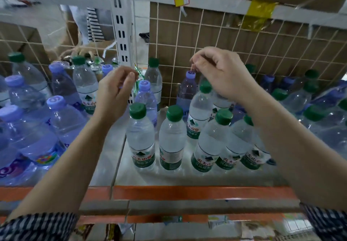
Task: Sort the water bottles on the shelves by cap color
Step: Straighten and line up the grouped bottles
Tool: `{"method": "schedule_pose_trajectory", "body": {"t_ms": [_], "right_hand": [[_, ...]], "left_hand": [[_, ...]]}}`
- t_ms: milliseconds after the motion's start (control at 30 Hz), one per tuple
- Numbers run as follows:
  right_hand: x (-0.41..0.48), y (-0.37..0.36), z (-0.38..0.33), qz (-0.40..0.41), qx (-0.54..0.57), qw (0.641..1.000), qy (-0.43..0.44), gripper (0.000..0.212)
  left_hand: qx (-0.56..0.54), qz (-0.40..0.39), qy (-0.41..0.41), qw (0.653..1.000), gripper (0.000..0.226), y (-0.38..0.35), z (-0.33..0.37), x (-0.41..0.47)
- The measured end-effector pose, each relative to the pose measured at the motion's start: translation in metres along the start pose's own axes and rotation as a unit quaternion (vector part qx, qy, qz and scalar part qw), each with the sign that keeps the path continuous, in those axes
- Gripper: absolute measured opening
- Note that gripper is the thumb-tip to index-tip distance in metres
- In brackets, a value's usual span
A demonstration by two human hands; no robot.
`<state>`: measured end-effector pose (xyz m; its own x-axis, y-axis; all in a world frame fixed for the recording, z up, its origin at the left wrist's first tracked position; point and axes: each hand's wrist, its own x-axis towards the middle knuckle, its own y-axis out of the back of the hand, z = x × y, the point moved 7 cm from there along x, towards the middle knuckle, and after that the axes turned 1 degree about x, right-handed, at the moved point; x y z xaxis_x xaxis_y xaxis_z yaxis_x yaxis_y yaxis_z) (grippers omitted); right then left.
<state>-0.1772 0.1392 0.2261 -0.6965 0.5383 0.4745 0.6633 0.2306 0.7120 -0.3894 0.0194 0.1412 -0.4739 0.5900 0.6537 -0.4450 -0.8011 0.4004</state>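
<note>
Left hand [116, 90] and right hand [221, 73] hover curled, grip unclear; reaching twelve o'clock for that purple-capped bottle [186, 90], your wrist could topple green-capped bottles [210, 139].

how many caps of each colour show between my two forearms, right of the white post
green caps: 6
purple caps: 2
total: 8 caps in view; the right hand may hide another
</note>
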Motion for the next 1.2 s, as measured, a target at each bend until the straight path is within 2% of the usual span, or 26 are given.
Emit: {"method": "schedule_pose_trajectory", "body": {"t_ms": [167, 233, 333, 400, 467, 567, 800, 967, 1033, 1200], "right_hand": [[0.05, -0.019, 0.052, -0.134, -0.104, 0.985, -0.022, 0.028], [0.066, -0.031, 0.065, -0.184, -0.143, 0.972, -0.007, 0.032], [0.086, -0.051, 0.081, -0.236, -0.262, 0.935, 0.04, 0.045], [0.093, -0.067, 0.095, -0.271, -0.323, 0.905, 0.05, 0.049], [0.097, -0.079, 0.106, -0.303, -0.346, 0.887, 0.045, 0.046], [0.101, -0.09, 0.117, -0.325, -0.344, 0.88, 0.035, 0.043], [0.115, -0.093, 0.123, -0.318, -0.304, 0.897, 0.033, 0.049], [0.118, -0.081, 0.117, -0.272, -0.246, 0.93, 0.031, 0.047], [0.124, -0.065, 0.108, -0.24, -0.22, 0.945, 0.025, 0.048], [0.133, -0.009, 0.078, -0.089, -0.077, 0.993, -0.002, 0.039]], "left_hand": [[0.018, -0.066, 0.002, 0.998, 0.014, -0.03, -0.013, 0.026], [0.015, -0.088, 0.024, 0.996, 0.019, -0.041, -0.019, 0.029], [0.004, -0.131, 0.066, 0.989, 0.024, -0.055, -0.031, 0.023], [-0.022, -0.159, 0.124, 0.979, 0.03, -0.063, -0.042, 0.013], [-0.063, -0.153, 0.18, 0.97, 0.031, -0.068, -0.051, 0.003], [-0.081, -0.127, 0.199, 0.968, 0.028, -0.07, -0.056, -0.001], [-0.063, -0.131, 0.172, 0.974, 0.024, -0.072, -0.055, 0.007], [-0.126, -0.102, 0.161, 0.974, 0.024, -0.063, -0.045, 0.024], [-0.144, -0.096, 0.144, 0.974, 0.023, -0.057, -0.032, 0.035], [-0.166, -0.062, 0.097, 0.979, 0.044, -0.038, -0.007, 0.071]]}}
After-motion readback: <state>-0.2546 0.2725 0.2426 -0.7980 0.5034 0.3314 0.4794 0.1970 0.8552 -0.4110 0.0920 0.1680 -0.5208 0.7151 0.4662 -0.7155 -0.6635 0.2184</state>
